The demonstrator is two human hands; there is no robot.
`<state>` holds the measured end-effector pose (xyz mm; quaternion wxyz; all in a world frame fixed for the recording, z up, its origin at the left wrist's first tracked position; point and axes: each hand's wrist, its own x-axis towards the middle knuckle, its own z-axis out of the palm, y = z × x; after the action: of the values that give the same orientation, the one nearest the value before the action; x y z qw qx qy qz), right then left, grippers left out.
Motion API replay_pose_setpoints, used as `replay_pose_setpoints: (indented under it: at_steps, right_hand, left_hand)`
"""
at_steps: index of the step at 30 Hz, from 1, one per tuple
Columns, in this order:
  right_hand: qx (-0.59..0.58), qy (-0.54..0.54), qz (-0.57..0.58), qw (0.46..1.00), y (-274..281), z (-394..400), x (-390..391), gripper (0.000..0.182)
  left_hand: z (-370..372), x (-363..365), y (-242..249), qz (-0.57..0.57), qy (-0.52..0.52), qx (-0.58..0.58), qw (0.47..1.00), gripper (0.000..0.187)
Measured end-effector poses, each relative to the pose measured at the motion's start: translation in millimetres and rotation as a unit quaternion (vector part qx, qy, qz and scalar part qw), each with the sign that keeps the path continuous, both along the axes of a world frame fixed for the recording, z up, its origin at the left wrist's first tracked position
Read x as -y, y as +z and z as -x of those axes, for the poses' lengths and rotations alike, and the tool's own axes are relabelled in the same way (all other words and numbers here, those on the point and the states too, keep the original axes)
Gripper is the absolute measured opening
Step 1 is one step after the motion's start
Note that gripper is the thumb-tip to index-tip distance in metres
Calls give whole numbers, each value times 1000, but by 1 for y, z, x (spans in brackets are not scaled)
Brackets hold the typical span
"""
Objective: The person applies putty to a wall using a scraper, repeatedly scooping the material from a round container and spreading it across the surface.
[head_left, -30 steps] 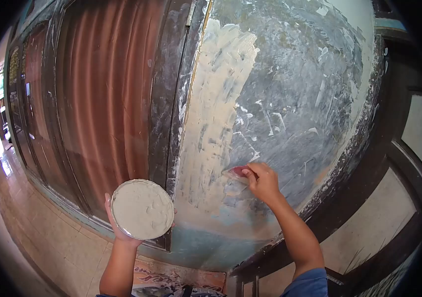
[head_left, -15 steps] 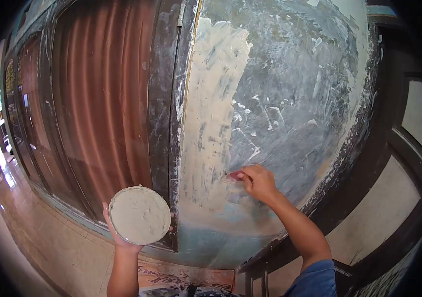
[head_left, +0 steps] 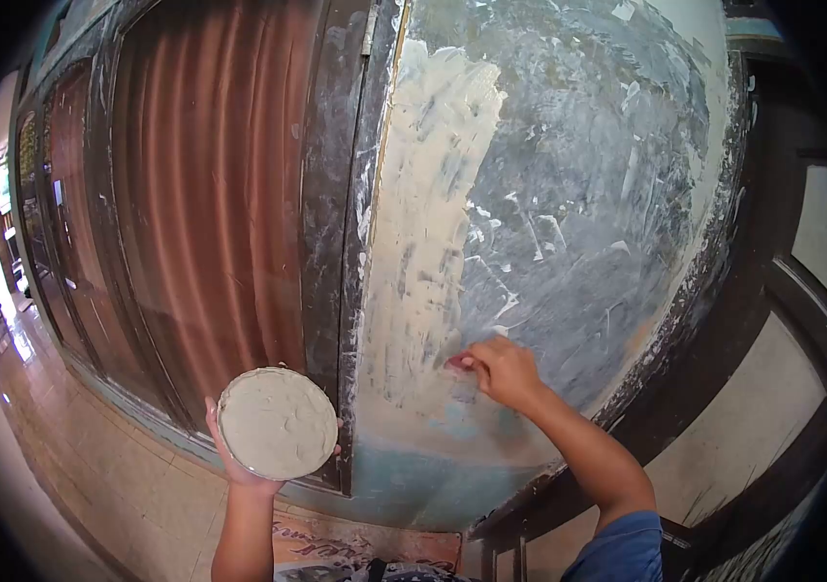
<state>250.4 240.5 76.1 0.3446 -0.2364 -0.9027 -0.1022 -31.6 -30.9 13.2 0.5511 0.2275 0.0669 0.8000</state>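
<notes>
My left hand (head_left: pixel 243 475) holds up a round container of putty (head_left: pixel 278 423) from below, its fingers curled round the rim. The grey-beige putty fills it to the edge and has a few ridges. In my right hand (head_left: pixel 507 372) is a small reddish putty scraper (head_left: pixel 458 361), pinched between thumb and fingers against the wall. It meets the lower right edge of a fresh beige putty strip (head_left: pixel 423 213). Dark patches show through that strip. To its right the wall (head_left: pixel 588 233) is grey, with white streaks and lumps.
A dark wooden window frame (head_left: pixel 326 233) with a reddish-brown curtain (head_left: pixel 220 213) behind glass stands to the left. At the right is a dark wooden panelled door (head_left: pixel 792 291). Below lie a tiled floor (head_left: pixel 123 427) and a printed orange sheet (head_left: pixel 365 538).
My right hand has moved slightly down along the wall with the scraper. The whole view has shifted a little to the right, and the putty container stays in my left hand.
</notes>
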Motion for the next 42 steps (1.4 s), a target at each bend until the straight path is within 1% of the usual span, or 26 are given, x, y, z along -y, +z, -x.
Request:
replay_pose_setpoints:
  at_steps: [1, 2, 5, 7, 9, 11, 12, 14, 15, 17, 18, 21, 23, 25, 26, 28, 29, 30, 31, 32, 34, 35, 37, 39, 41, 42]
  right_hand:
    - [33, -13, -3, 999, -4, 2, -1, 4]
    - [31, -12, -4, 999, -3, 4, -5, 4]
    - [-12, -13, -24, 1000, 22, 11, -16, 6]
    - [-124, -24, -21, 992, 48, 15, -10, 9]
    - [-131, -26, 9, 991, 60, 13, 0, 10]
    - [-100, 46, 27, 994, 54, 11, 6, 9]
    - [-98, 48, 26, 994, 43, 9, 7, 9]
    - [47, 21, 10, 999, 12, 4, 6, 6]
    - [48, 22, 9, 999, -1, 2, 4, 6]
    - [151, 25, -4, 988, -24, -3, -5, 7]
    - [170, 28, -17, 985, -24, -2, -6, 10]
    - [170, 20, -42, 984, -2, -2, -15, 8]
    - [60, 22, -18, 998, 34, 3, -21, 8]
    - [-32, -28, -7, 999, 71, 6, -18, 7]
    - [-32, -29, -5, 999, 79, 5, -17, 7]
    - [-122, -21, -2, 992, 87, 1, -15, 6]
    - [-121, -22, -1, 992, 81, -1, -13, 6]
    - [-80, 0, 18, 997, 71, -3, -7, 6]
    - [-39, 21, 37, 998, 59, -6, -1, 6]
    - [-39, 21, 37, 998, 41, -9, 0, 6]
    - [83, 17, 31, 996, 1, -12, -11, 6]
    - [83, 17, 32, 996, -8, -11, -18, 6]
    - [155, 13, -9, 988, -15, -8, -17, 7]
    - [142, -3, -4, 990, 1, -6, -22, 7]
    - [2, -14, -17, 1000, 28, -1, -23, 8]
    - [2, -15, -18, 1000, 46, -1, -21, 8]
  left_hand:
    - [-1, 0, 1, -1, -1, 1, 1000, 111]
    - [-1, 0, 2, -1, -3, 2, 1000, 111]
    - [-3, -2, 7, 9, 0, 8, 1000, 111]
    - [-2, -5, 7, 7, -3, -1, 1000, 111]
    - [0, -6, 4, 4, -3, -8, 1000, 111]
    - [3, -6, 0, 8, 13, 0, 1000, 111]
    - [3, -5, -1, 7, 15, 2, 1000, 111]
    - [4, -2, 0, 1, 9, -24, 1000, 110]
    - [4, -1, 1, 0, 11, -22, 1000, 110]
    - [4, 2, 3, -1, 0, -13, 1000, 111]
    - [4, 3, 5, -4, 0, -13, 1000, 111]
    - [3, 3, 8, -20, 2, -2, 1000, 110]
    - [2, 3, 9, -1, 6, 3, 1000, 109]
    - [1, 1, 8, 0, 9, -4, 1000, 108]
    - [1, 1, 7, 0, 12, -9, 1000, 108]
    - [-3, 2, 9, 4, 2, 2, 1000, 108]
    - [-4, 3, 9, 7, -6, 13, 1000, 108]
    - [-3, 3, 7, 7, -5, 14, 1000, 108]
    - [-1, 1, 3, 0, -3, -6, 1000, 106]
    - [1, -1, -1, -8, -1, -27, 1000, 103]
    - [1, -2, -4, -10, -1, -32, 999, 103]
    - [1, -3, -5, -11, -1, -36, 999, 103]
    - [0, -7, -8, 5, 8, -22, 1000, 103]
    - [-4, -9, -3, 18, 19, -12, 1000, 104]
    - [-13, -13, 9, 8, -13, -12, 1000, 106]
    - [-14, -16, 10, 8, -14, -11, 1000, 106]
